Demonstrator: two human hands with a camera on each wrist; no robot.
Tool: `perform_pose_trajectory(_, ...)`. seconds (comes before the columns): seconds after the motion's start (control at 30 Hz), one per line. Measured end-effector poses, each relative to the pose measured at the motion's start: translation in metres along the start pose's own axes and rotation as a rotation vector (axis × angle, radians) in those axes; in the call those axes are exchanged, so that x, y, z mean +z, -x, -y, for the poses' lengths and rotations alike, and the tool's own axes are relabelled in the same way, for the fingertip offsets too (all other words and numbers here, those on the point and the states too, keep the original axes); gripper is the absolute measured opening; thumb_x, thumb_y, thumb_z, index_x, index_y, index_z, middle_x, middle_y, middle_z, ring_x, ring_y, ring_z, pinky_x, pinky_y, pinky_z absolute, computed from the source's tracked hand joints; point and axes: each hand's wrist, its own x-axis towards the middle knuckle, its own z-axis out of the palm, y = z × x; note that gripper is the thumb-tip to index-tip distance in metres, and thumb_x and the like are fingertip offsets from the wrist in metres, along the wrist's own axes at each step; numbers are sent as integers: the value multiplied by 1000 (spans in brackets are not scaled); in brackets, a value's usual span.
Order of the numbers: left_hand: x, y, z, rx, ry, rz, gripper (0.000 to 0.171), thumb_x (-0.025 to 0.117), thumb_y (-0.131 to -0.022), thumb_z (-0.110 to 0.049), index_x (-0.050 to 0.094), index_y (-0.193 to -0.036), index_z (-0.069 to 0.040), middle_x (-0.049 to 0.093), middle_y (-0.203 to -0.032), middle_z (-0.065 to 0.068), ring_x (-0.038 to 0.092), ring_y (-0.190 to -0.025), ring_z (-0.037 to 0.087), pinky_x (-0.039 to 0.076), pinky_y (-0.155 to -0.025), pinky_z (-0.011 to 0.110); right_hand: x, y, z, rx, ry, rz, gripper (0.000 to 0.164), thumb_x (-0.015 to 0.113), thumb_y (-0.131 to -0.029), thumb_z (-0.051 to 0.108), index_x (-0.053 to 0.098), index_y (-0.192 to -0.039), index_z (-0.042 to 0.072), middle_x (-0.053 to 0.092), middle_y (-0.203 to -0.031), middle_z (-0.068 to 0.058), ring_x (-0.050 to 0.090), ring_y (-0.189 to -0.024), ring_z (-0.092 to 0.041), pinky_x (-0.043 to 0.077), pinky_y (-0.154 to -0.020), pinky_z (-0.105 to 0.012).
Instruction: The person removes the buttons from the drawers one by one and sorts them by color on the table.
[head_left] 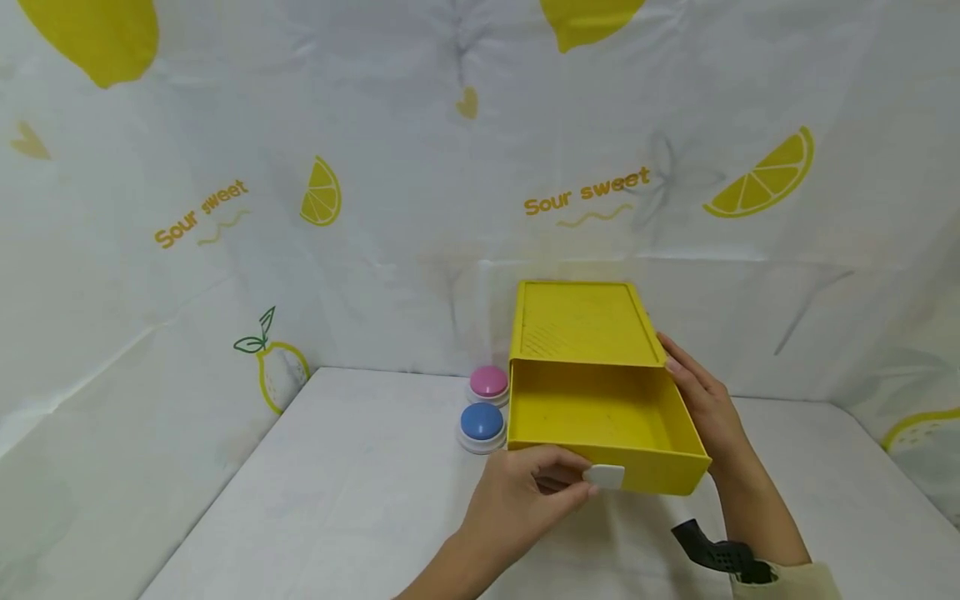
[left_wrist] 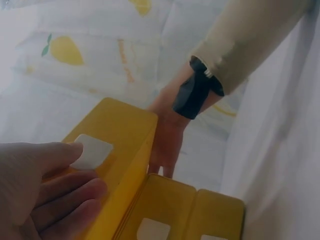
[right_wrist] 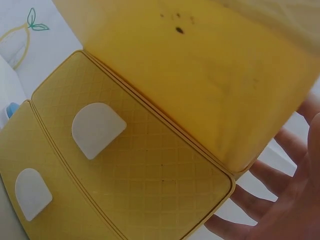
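A yellow drawer unit [head_left: 585,321] stands against the back wall with its top drawer [head_left: 663,472] pulled far out. Nothing lies in the visible part of that drawer. My left hand [head_left: 521,496] pinches the white handle [head_left: 609,477] on the drawer's front between thumb and fingers. Along the unit's right side lies my right hand [head_left: 705,408], its fingers [right_wrist: 270,175] extended and touching the side. Below the open drawer, the right wrist view shows two closed drawer fronts, each with a white tab [right_wrist: 97,130].
Left of the unit are a pink push button [head_left: 489,381] and a blue push button [head_left: 482,422], both on white bases. White cloth with lemon prints covers the wall [head_left: 405,208]. The white table [head_left: 330,500] extends to both sides.
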Motion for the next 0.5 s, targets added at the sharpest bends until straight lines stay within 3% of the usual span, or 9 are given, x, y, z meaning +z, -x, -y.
perform_pose_trajectory(0.23, 0, -7, 7, 54, -19, -58, 9, 80, -88, -18, 79, -91, -11, 80, -85, 1, 68, -69, -9, 59, -64, 17, 1, 0, 0, -8, -16, 3, 55, 39, -110, 36, 24, -162, 27, 49, -142, 24, 70, -98, -1, 59, -79, -19)
perform_pose_trajectory(0.5, -1, -12, 11, 62, -41, -86, 7, 78, -89, -18, 79, -90, -11, 80, -85, 0, 68, -69, -8, 58, -64, 16, 0, -1, -3, -39, -23, 20, 55, 38, -110, 33, 24, -162, 23, 48, -144, 24, 64, -111, 3, 58, -84, -17)
